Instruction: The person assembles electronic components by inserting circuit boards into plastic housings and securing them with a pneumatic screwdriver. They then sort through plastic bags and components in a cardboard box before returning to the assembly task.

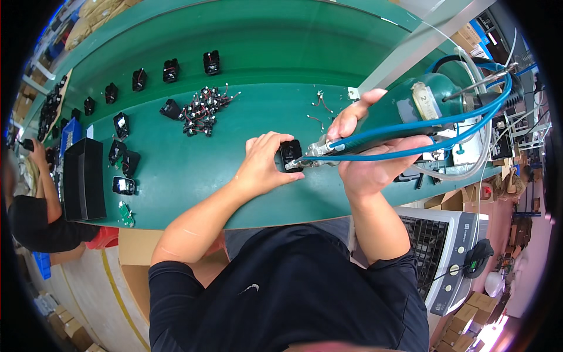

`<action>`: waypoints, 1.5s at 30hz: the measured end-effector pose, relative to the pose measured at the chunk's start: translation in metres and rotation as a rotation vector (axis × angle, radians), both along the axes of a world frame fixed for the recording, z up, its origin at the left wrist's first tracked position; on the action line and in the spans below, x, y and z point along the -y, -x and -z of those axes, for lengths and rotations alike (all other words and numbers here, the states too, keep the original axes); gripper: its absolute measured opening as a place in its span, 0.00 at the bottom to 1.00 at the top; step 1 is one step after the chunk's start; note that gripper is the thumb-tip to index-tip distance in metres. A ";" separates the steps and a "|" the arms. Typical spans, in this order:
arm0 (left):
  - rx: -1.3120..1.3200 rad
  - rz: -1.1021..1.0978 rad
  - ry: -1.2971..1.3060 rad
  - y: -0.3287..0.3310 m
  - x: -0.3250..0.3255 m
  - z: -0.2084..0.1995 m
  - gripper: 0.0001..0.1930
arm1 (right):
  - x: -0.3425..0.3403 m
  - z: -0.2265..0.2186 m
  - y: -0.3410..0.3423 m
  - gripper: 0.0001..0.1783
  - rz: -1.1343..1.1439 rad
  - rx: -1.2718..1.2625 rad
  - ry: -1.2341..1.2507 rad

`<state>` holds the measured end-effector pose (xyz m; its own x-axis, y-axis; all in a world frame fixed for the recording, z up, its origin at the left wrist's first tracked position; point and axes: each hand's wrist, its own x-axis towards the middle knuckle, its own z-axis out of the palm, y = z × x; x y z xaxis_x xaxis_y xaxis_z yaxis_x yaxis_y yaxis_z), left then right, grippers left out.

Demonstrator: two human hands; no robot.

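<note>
On the green work surface, a small black plastic housing sits between the thumb and fingers of my left hand. My right hand is wrapped around a large green power screwdriver with blue hoses along it. The tool is tilted, and its metal tip meets the housing's right side. Whether the tip touches a screw is too small to make out. Left of the housing lies a pile of small connectors with red and black wires, beside another black housing.
Several black housings line the back ledge, and more stand at the left near a long black bin. Loose wires lie at the back. A white post rises behind the tool. Another person's arm is far left.
</note>
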<state>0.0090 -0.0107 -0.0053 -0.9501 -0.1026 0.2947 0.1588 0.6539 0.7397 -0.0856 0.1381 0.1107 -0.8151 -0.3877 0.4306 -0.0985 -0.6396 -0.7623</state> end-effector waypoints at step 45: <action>0.024 0.017 0.015 -0.001 0.002 0.001 0.41 | 0.019 0.008 0.000 0.56 0.038 -0.057 -0.062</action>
<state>0.0099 -0.0123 -0.0067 -0.9583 -0.0825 0.2734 0.1523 0.6623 0.7336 -0.0858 0.1188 0.1027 -0.8048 -0.3841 0.4525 -0.1663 -0.5860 -0.7931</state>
